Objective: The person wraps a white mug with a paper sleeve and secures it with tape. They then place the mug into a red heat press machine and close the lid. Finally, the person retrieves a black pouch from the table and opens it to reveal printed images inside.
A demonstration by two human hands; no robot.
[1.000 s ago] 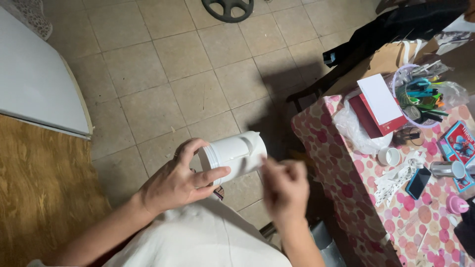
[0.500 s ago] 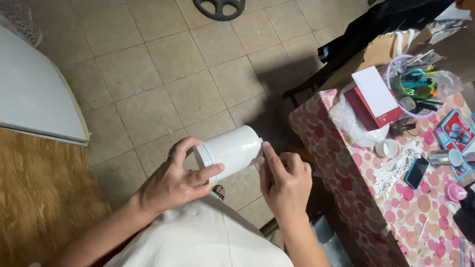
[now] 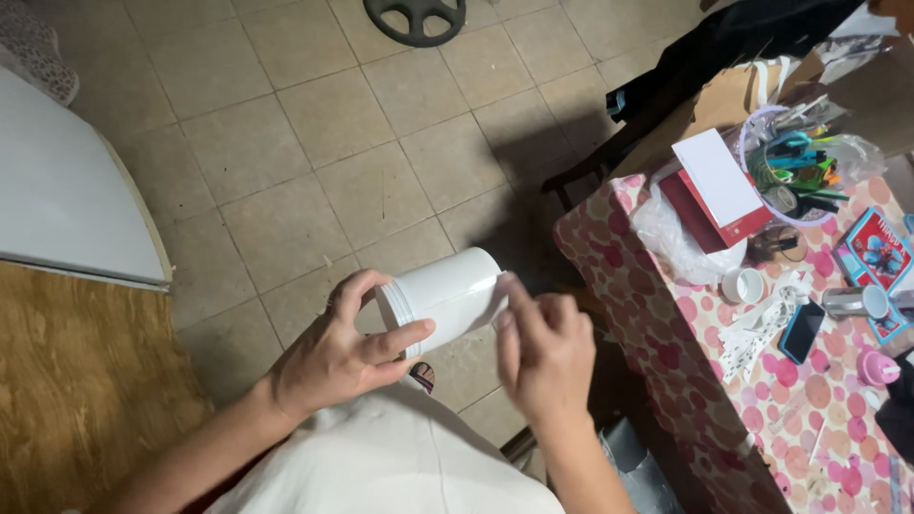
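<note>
My left hand [image 3: 338, 357] grips the threaded open end of a white plastic jar [image 3: 446, 295], which lies on its side in the air over the tiled floor. The jar's closed bottom points away from me, to the right. My right hand [image 3: 545, 352] is at the jar's far end, with its thumb and forefinger pinched on a thin clear film or label edge at the jar's wall. My white shirt fills the bottom of the view below both hands.
To the right stands a table with a pink dotted cloth [image 3: 666, 324]. It carries a red and white box [image 3: 719, 190], a tub of pens [image 3: 795, 167], a plastic bag, a small white lid [image 3: 745, 284], a phone [image 3: 802, 331] and a metal can. A wooden surface [image 3: 76, 400] lies at left.
My right hand has moved in from beside the jar to its far end and now pinches at its wall. The jar has stayed in my left hand, shifting slightly.
</note>
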